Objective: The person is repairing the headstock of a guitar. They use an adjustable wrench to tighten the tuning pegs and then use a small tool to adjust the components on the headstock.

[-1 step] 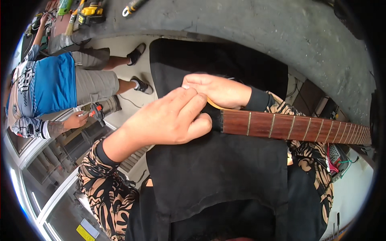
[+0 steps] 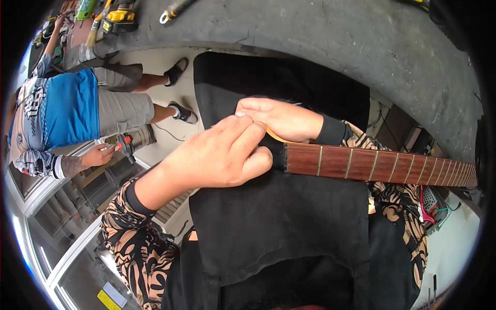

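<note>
A guitar neck [image 2: 382, 165] with a reddish-brown fretted fingerboard lies across my lap. It runs from the middle toward the right, and no strings show on it. My left hand [image 2: 222, 152] covers most of its dark headstock [image 2: 278, 151], fingers bent and wrapped over it. From behind the headstock's pale wooden edge comes my right hand [image 2: 281, 119], its fingers curled in and meeting the left fingertips at the far side. Whatever small thing may lie between the right fingers is hidden.
A grey workbench [image 2: 310, 31] curves along the far side, bearing a tool [image 2: 175, 10] with a ring end, a yellow-black power tool [image 2: 119, 18] and a brush [image 2: 94, 31]. At the left stands a co-worker [image 2: 72, 106], holding a power tool [image 2: 125, 143]. A black apron [image 2: 279, 222] covers my lap.
</note>
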A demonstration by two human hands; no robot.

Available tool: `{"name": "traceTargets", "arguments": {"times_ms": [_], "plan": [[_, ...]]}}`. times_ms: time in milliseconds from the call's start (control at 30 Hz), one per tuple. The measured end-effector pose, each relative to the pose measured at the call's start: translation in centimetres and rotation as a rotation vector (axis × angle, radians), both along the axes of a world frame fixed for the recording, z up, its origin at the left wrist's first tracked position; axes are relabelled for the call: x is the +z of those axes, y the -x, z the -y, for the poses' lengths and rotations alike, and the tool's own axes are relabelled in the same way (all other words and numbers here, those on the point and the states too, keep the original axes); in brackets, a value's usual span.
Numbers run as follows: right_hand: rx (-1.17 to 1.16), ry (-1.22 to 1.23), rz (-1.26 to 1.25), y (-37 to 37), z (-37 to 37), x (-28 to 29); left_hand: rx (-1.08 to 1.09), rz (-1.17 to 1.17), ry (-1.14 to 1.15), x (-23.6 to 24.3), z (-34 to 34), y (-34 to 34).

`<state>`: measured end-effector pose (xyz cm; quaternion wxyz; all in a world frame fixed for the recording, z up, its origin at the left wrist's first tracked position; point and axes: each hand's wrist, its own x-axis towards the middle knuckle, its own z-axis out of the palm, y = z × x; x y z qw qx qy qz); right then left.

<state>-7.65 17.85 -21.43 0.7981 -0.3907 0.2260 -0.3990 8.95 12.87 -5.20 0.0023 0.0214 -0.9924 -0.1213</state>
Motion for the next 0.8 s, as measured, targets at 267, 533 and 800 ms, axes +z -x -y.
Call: {"name": "traceTargets", "arguments": {"times_ms": [267,533,800], "plan": [[-0.026,-0.039,0.038,0.3,-0.2,0.9,0.11,0.028,-0.03,0.0,-0.9,0.1],[-0.098,-0.149,0.149,0.1,-1.0,0.9,0.098,-0.047,-0.149,2.1,1.9,2.3],[0.068,-0.222,0.125,1.2,-0.2,0.9,0.456,-0.195,0.374,-1.4,18.4,7.7]]}}
